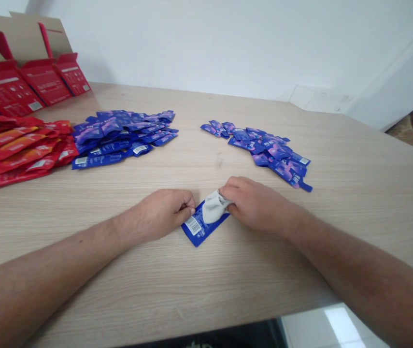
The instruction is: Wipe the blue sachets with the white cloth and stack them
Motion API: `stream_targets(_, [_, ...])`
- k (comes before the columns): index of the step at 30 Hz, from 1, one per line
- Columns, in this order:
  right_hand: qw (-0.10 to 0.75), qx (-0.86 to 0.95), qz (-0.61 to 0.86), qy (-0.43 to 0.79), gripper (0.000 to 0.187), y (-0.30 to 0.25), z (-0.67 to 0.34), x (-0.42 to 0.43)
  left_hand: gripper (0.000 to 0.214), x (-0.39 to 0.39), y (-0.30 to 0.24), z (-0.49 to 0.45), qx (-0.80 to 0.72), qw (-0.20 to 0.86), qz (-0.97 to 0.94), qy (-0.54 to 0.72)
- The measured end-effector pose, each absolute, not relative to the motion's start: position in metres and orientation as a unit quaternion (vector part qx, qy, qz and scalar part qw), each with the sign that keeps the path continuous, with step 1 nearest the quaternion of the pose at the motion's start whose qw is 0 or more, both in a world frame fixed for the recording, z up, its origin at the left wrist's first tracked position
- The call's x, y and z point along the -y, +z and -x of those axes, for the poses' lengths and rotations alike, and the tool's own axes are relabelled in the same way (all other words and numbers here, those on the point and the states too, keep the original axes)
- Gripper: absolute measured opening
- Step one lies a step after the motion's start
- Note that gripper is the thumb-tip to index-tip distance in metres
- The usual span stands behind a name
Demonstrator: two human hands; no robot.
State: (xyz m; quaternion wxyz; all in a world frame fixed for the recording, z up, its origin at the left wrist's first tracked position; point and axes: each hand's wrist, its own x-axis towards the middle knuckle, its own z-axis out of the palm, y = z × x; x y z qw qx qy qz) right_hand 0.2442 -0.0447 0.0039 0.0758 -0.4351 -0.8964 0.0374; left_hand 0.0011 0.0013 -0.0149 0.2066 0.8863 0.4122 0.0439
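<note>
A blue packet point(198, 228) with a white barcode label lies flat on the wooden table point(206, 280) in front of me. My left hand point(163, 212) is closed, its fingertips pinching the packet's left edge. My right hand point(255, 203) is closed on a small white cloth point(212, 207) that rests on the packet's upper part. The packet's far end is hidden under the cloth and my fingers.
A heap of blue packets point(122, 135) lies at the back left, a smaller spread of blue-purple packets point(264, 150) at the back right. Red packets point(14, 147) pile at the far left, below open red cartons point(28, 82). The table's near edge point(228, 324) runs below my arms.
</note>
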Motion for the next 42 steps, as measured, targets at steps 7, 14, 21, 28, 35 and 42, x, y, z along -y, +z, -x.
stream_targets(7, [0.054, 0.945, 0.321, 0.039, 0.009, 0.005, -0.222, 0.066, 0.020, -0.002, -0.016, -0.002, -0.410, 0.203, -0.888, 0.040])
stream_targets(14, [0.082, 0.929, 0.361, 0.001, 0.015, 0.003, -0.218, 0.067, 0.019, -0.002, -0.016, -0.001, -0.419, 0.213, -0.881, 0.048])
stream_targets(21, [0.069, 0.924, 0.377, 0.007, 0.014, 0.005, -0.220, 0.065, 0.019, 0.000, -0.012, -0.003, -0.418, 0.213, -0.882, 0.045])
stream_targets(28, [0.070, 0.954, 0.292, 0.009, 0.017, 0.003, -0.213, 0.072, 0.023, -0.001, -0.014, -0.001, -0.408, 0.218, -0.885, 0.046])
stream_targets(35, [0.097, 0.922, 0.375, -0.001, 0.016, 0.001, -0.212, 0.067, 0.021, -0.001, -0.015, -0.002, -0.423, 0.225, -0.877, 0.050])
stream_targets(42, [0.055, 0.951, 0.304, 0.023, 0.013, 0.004, -0.219, 0.068, 0.023, -0.001, -0.014, -0.002, -0.412, 0.214, -0.885, 0.044])
